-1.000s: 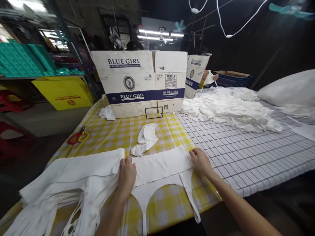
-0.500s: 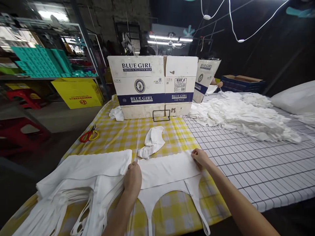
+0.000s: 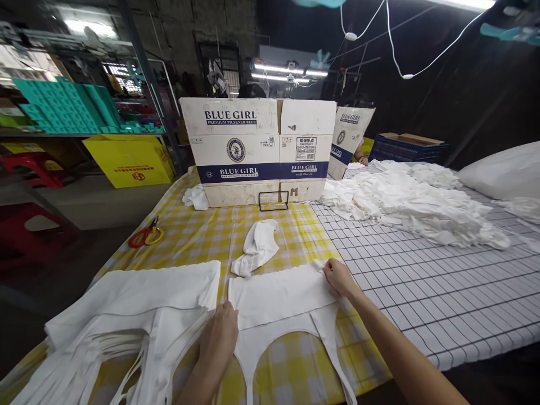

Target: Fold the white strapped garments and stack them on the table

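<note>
A white strappy crop top (image 3: pixel 278 298) lies flat in front of me, its straps toward me and its wide hem band away. My right hand (image 3: pixel 340 278) is closed, pinching the band's far right corner. My left hand (image 3: pixel 221 332) is closed at the top's left side edge, fingertips curled over the fabric there. To its left lies a stack of similar white tops (image 3: pixel 139 292), their straps hanging toward me in a bundle. Just beyond the spread top rests a small crumpled white cloth piece (image 3: pixel 256 247).
Red-and-yellow-handled scissors (image 3: pixel 146 233) lie on the yellow checked cloth (image 3: pixel 185 225). A Blue Girl carton (image 3: pixel 257 152) stands behind a black wire stand (image 3: pixel 273 201). A heap of white fabric (image 3: pixel 417 202) covers the grid-patterned cloth (image 3: pixel 400 298). Another person's hand (image 3: pixel 361 160) shows behind a second carton (image 3: pixel 348 140).
My left hand has slid toward me along the top's left edge, away from its far left corner. My right hand stays at the right corner. The view has shifted slightly.
</note>
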{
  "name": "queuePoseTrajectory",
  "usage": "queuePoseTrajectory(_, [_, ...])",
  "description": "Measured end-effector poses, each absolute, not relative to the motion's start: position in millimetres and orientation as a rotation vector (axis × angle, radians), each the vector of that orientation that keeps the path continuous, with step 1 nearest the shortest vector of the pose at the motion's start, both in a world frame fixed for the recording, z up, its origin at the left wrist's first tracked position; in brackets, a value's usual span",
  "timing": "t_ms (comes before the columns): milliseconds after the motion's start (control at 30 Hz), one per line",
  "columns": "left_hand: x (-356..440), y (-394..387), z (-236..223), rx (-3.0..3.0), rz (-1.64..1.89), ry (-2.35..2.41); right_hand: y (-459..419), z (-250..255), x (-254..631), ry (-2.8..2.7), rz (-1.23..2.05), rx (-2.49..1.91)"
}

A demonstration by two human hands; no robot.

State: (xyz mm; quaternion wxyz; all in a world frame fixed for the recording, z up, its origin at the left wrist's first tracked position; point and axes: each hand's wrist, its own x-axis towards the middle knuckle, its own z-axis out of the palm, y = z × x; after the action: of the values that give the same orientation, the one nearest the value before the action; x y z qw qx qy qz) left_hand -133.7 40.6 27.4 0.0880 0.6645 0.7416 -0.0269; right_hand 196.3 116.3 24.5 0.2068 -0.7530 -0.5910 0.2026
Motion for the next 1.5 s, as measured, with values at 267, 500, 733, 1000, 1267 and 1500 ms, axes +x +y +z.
queuePoseTrajectory(267, [-129, 26, 45, 1.913, -0.127, 2.345, 101, 17, 189, -1.638, 0.401, -2.187])
queuePoseTrajectory(500, [-133, 16, 46, 1.875, -0.144, 2.235, 90, 9, 194, -1.738, 0.304, -2.226])
queuePoseTrajectory(733, [-128, 34, 54, 1.868, -0.212, 2.183, 88, 15, 210, -1.745, 0.296, -2.259])
queuePoseTrajectory(1000, [-113, 83, 43, 1.973, -0.034, 2.289, 111, 11, 192, -1.719, 0.141, -2.227])
queuePoseTrajectory(1267, [-118, 60, 26, 2.372, 0.283, 2.267, 96, 14, 209, -1.774, -0.012, -2.102])
queuePoseTrajectory(1500, [-142, 33, 1, 2.610, 0.246, 1.720, 80, -3, 211, -2.411, 0.048, -1.854])
